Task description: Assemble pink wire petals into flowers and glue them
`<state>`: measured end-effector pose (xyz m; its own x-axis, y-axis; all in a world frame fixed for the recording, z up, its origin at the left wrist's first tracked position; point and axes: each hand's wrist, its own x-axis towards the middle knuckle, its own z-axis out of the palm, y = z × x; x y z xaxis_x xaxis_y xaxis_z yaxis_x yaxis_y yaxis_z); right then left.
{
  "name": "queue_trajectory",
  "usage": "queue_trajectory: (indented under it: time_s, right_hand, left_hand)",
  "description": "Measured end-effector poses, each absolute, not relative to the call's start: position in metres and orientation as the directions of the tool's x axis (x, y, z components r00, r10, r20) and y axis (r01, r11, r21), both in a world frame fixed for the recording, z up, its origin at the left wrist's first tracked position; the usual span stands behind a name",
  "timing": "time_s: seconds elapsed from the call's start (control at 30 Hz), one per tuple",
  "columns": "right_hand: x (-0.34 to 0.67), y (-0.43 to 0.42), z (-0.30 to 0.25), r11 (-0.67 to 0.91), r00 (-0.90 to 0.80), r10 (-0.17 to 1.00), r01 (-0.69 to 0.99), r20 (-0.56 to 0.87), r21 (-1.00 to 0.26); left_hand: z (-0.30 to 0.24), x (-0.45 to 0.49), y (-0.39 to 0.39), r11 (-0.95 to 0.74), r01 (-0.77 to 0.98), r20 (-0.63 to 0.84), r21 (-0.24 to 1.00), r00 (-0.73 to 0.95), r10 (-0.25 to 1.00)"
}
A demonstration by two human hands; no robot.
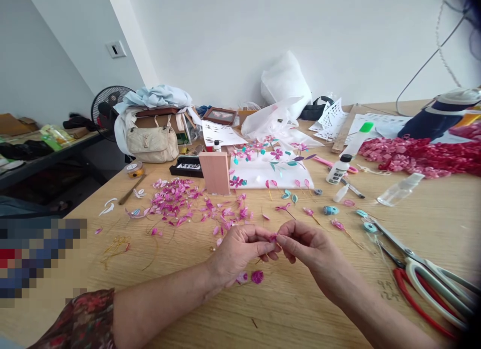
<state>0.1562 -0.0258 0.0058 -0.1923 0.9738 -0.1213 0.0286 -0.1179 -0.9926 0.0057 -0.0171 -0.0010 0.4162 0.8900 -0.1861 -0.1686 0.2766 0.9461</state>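
Observation:
A small magenta artificial flower is pinched between the fingertips of my left hand and my right hand, which meet above the table. Both hands are closed, and the fingers cover most of the flower. A thin stem seems to poke out below them. Beneath my left hand lie a dark magenta flower and a paler one. Beyond the hands spreads a pile of pink petals on wires. Wired buds rest to the right, near spools of teal thread.
Large scissors lie at the right, with a black-capped bottle and a clear spray bottle behind. A wooden block stands past the petals. Yellow wires lie left. A beige bag sits farther back.

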Motion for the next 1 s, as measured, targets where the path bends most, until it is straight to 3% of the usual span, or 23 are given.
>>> queue_trajectory:
  time_s: [0.37, 0.67, 1.0]
  right_hand:
    - [0.154, -0.028, 0.006, -0.108, -0.134, 0.983, 0.110, -0.122, -0.988]
    - [0.156, -0.027, -0.004, -0.128, -0.142, 0.981, 0.040, -0.132, -0.991]
    - [0.157, -0.024, -0.007, -0.179, -0.163, 0.972, -0.069, -0.166, -0.981]
  left_hand:
    - [-0.004, 0.005, -0.016, 0.271, -0.118, -0.212, 0.955, 0.363, 0.907]
    - [-0.002, 0.005, -0.016, 0.262, -0.039, -0.233, 0.964, 0.344, 0.910]
    - [-0.004, 0.003, -0.016, 0.320, -0.121, -0.244, 0.940, 0.417, 0.876]
